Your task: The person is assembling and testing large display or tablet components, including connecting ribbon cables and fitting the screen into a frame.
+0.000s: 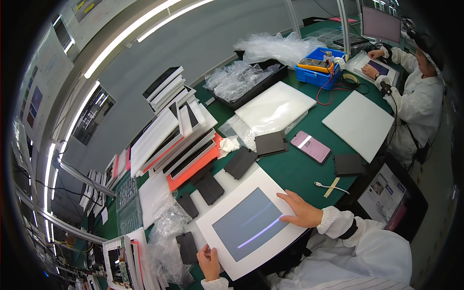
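Note:
A white-framed display panel with a grey screen lies tilted in front of me, a purple-white streak of light reflected across its glass. My left hand grips its lower left edge with the fingers bent. At the right edge, my right hand holds the frame, its thumb and fingers on the front near the screen. Close to the panel lie several dark grey flat covers, among them one by the left hand and one beyond the top edge. The panel's underside is hidden.
Stacked panels with white foam rise at the left. Clear plastic wrap lies beside the panel. Farther off are a phone, a white cable, foam sheets, a blue bin and a co-worker. A monitor stands at right.

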A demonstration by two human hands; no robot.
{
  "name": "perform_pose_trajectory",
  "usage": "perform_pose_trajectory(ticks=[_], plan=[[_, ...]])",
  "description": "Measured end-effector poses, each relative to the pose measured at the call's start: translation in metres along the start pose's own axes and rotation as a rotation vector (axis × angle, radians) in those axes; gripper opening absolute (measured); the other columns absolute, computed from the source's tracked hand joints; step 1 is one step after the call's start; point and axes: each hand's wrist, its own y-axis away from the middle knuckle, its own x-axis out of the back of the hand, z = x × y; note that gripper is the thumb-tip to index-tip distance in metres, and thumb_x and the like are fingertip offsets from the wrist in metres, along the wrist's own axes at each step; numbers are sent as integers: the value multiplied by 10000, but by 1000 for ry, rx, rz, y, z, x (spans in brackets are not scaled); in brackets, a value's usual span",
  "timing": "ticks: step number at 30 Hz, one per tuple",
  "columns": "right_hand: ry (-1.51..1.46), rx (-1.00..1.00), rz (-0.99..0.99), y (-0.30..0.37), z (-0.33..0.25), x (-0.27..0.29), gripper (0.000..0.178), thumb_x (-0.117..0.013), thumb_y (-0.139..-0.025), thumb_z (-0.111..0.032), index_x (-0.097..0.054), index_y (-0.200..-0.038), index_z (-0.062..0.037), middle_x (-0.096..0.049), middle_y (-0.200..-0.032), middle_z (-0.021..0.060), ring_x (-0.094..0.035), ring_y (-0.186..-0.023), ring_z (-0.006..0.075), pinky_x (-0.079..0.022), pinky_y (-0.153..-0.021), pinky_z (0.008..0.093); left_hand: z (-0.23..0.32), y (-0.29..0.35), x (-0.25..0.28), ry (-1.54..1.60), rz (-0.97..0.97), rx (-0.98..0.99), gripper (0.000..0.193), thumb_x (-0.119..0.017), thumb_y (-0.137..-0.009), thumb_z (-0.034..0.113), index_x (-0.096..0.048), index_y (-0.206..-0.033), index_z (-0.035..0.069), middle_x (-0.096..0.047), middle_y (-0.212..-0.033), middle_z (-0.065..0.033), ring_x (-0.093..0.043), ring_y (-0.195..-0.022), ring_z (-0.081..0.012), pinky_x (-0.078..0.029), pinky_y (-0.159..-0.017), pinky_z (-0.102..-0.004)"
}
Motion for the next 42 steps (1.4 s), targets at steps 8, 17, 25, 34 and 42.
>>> perform_pose_trajectory(ticks=[8, 17, 25, 34, 42], plan=[[-238, 14, 180, 15, 8, -12, 622, -606, -821, -230, -324, -1340, -34, -280, -1364, 247, -256, -1298, 343, -229, -1059, 395, -8, -6, -3, 50, 51, 91, 283, -607, -849, 151, -542, -1001, -78, -474, -877, -52, -420, -668, -81, -402, -608, -221], [-736, 28, 706, 23, 14, -20, 318, -539, -722, 128, -579, -1022, 28, -560, -976, 60, -543, -816, 92, -444, -760, 213, -4, 3, -10, 87, 123, 63, 259, -604, -849, 148, -582, -989, -68, -486, -867, -38, -415, -655, -75, -385, -595, -215], [-563, -30, 909, 59, 45, 28, 335, -540, -712, 109, -584, -1028, 7, -579, -875, 31, -527, -759, 72, -412, -669, 186, 2, 4, -10, 57, 162, 29, 256, -605, -849, 146, -590, -992, -66, -478, -856, -32, -401, -638, -76, -370, -576, -217], [410, -120, 717, 84, 105, 114, 714, -752, -591, -65, -463, -1244, -50, -491, -1224, 154, -466, -1135, 308, -378, -959, 358, 1, 2, -10, 29, 172, 8, 295, -602, -854, 177, -585, -984, -87, -542, -804, -37, -434, -652, -76, -399, -594, -223], [302, -214, 492, 80, 127, 137, 835, -797, -558, -109, -405, -1294, -65, -456, -1270, 165, -406, -1196, 324, -317, -1027, 374, 1, 3, -11, 23, 167, 10, 299, -601, -856, 179, -578, -982, -91, -545, -785, -38, -437, -646, -75, -399, -588, -222]])
